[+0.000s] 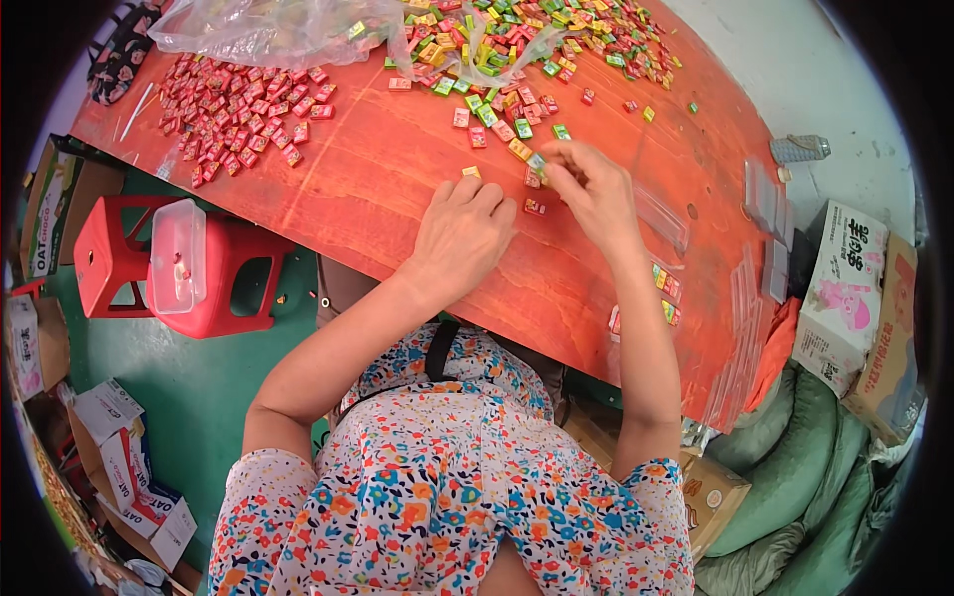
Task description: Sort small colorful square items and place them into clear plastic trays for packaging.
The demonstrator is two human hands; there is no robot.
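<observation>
My right hand [601, 199] pinches a small green box [537, 163] between thumb and forefinger, above the red-orange table [397, 189]. Just beyond it lies a small yellow box [520, 149], and a small red box [535, 207] rests on the table nearer to me. My left hand [462, 233] is closed, knuckles up, close to the table; whatever its fingers hold, if anything, is hidden. A yellow-topped small box [471, 172] shows right at its fingertips. Farther off spreads a mixed pile of red, green and yellow small boxes [507, 40].
A heap of red small boxes [238, 109] lies at the far left beside a clear plastic bag [278, 35]. Clear plastic trays [740, 338] line the table's right side. Red stools [224, 263] carry a clear tub [179, 256]. Cartons [845, 288] stand at right.
</observation>
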